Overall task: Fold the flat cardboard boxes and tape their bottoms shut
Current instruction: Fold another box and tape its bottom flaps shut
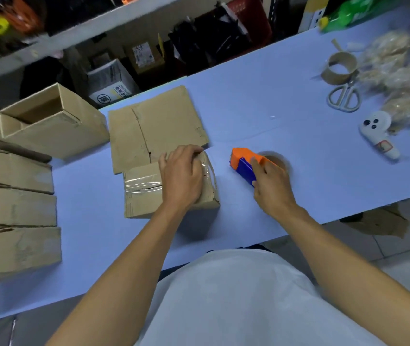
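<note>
The taped box (146, 191) sat bottom-up near the front edge of the blue table (286, 126), a strip of clear tape already running across its closed flaps. The left hand (182, 177) lay on top of that box with fingers curled over its far edge, pressing the tape end down. Just right of the box, the right hand (271, 186) was wrapped round the orange-and-blue tape dispenser (245, 164), which rested on the table and was clear of the cardboard. Directly behind the box lay a flat cardboard blank (154, 126), and to the box's left stood a stack of folded boxes (21, 186). The taping step looked finished or nearly so. The next move probably called for shifting this box to the stack and drawing the flat blank forward.
</note>
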